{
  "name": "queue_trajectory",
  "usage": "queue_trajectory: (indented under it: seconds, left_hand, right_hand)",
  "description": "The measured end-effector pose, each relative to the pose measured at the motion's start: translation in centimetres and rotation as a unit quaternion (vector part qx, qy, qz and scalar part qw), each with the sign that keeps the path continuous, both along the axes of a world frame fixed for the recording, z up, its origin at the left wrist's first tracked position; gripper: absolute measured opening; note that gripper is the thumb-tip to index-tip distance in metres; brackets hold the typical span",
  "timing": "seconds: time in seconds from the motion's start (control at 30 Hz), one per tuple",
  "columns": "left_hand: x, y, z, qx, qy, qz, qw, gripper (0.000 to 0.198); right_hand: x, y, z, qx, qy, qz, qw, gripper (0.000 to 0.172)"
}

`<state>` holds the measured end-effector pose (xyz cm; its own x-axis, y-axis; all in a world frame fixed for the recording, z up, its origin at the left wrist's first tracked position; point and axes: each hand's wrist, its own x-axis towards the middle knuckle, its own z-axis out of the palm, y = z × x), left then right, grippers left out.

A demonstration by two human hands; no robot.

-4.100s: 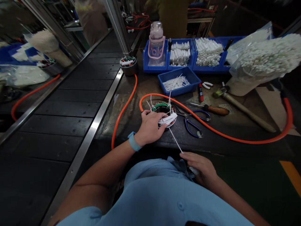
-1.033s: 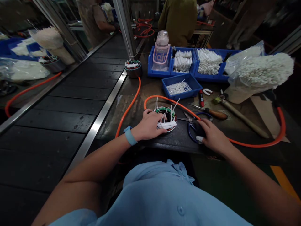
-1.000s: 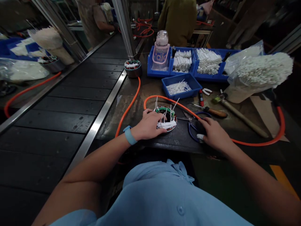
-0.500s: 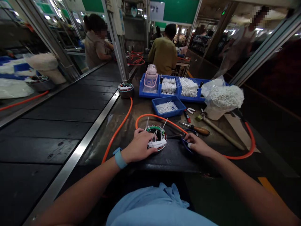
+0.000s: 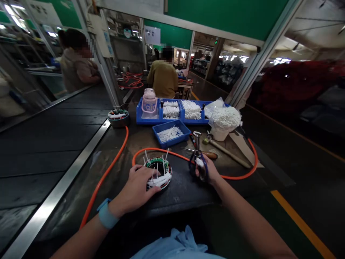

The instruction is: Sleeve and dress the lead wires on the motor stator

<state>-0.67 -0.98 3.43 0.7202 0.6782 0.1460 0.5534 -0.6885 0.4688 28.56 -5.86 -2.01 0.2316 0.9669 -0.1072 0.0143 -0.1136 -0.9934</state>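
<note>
A round motor stator (image 5: 158, 172) with green and white windings and several white cable ties sticking up lies on the dark bench. My left hand (image 5: 136, 187) rests over its near left rim, fingers curled on it. My right hand (image 5: 207, 171) is closed on blue-handled scissors (image 5: 198, 160), lifted off the bench with the blades pointing up, to the right of the stator.
An orange hose (image 5: 113, 162) loops round the work spot. Behind it are a blue tray of cable ties (image 5: 171, 133), blue bins of white tubes (image 5: 183, 110), a pink bottle (image 5: 149, 102), a hammer (image 5: 226, 151), a second stator (image 5: 118, 117). A conveyor (image 5: 48, 144) runs left. Two people work beyond.
My right hand went from pulling a tie to the scissors on the bench and has picked them up. The view has tilted upward. My left hand stays on the stator.
</note>
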Motion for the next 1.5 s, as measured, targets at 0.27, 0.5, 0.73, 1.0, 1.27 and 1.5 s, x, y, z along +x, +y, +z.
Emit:
queue_trajectory:
  seconds: [0.27,0.5,0.73,1.0,1.27,1.5]
  left_hand:
    - [0.2,-0.3,0.0,0.022,0.020,-0.011,0.999,0.030]
    - [0.2,-0.3,0.4,0.015,0.052,-0.016,0.998,0.031]
    - [3.3,0.7,2.3,0.027,0.031,0.031,0.999,0.025]
    - [4.3,2.1,1.3,-0.061,-0.131,0.034,0.989,0.004]
    - [3.8,1.8,0.7,-0.109,-0.209,0.043,0.971,0.007]
    - [3.2,1.4,0.5,-0.077,-0.258,0.057,0.961,0.006]
  right_hand:
    - [0.2,-1.1,1.0,0.038,-0.345,-0.042,0.937,0.053]
    - [0.2,-2.5,1.2,0.050,-0.277,0.042,0.959,0.049]
    - [-0.2,-5.6,6.5,0.023,-0.641,0.276,0.715,0.034]
    - [-3.1,-0.8,8.1,0.031,-0.753,0.342,0.561,0.024]
    - [-3.1,-0.5,6.8,0.072,-0.757,0.329,0.559,0.031]
    - [-1.9,-0.9,5.7,0.053,-0.759,0.316,0.567,0.025]
